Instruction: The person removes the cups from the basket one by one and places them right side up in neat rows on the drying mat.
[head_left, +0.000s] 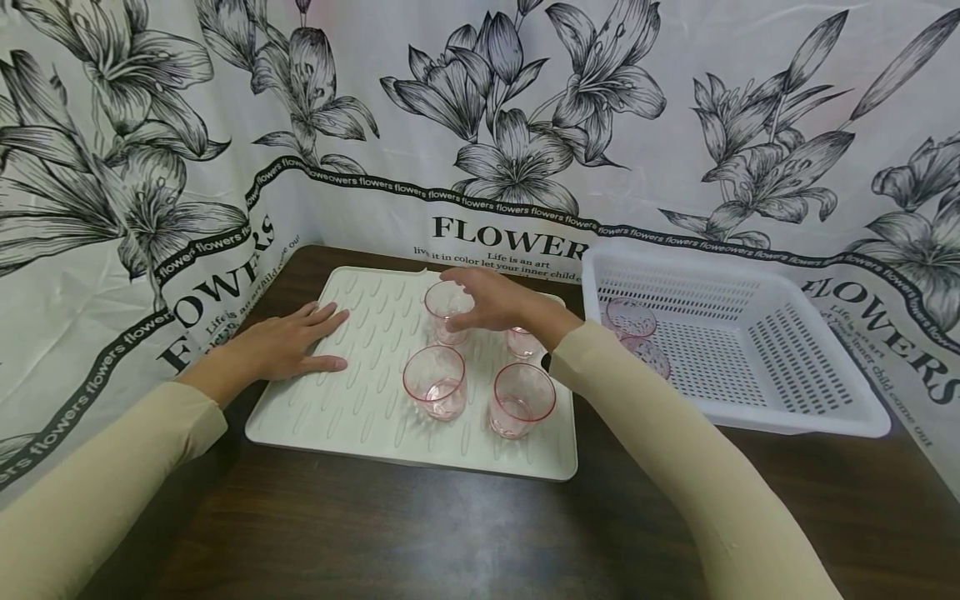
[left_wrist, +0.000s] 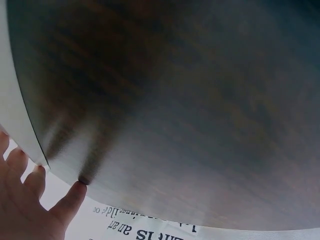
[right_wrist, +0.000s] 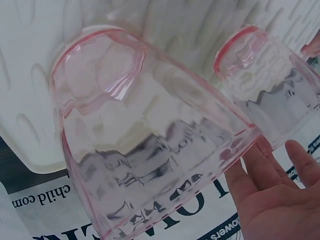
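In the head view, the right hand [head_left: 491, 298] and its wrist covered part of the back-right glass [head_left: 523, 343]; the right sleeve [head_left: 667, 417] hid the near-left corner of the basket [head_left: 750, 350] and part of a lower glass [head_left: 649, 357] inside. Whether the right fingers touched the back-left glass [head_left: 442, 298] was unclear. The left wrist view cropped the left hand [left_wrist: 25, 200] and showed the surface [left_wrist: 200, 125] blurred.

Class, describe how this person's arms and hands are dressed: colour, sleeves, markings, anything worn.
The left sleeve and right sleeve are long, pale beige and plain, with no visible markings, ending near the wrists. The left hand and right hand are bare: no gloves or rings show.
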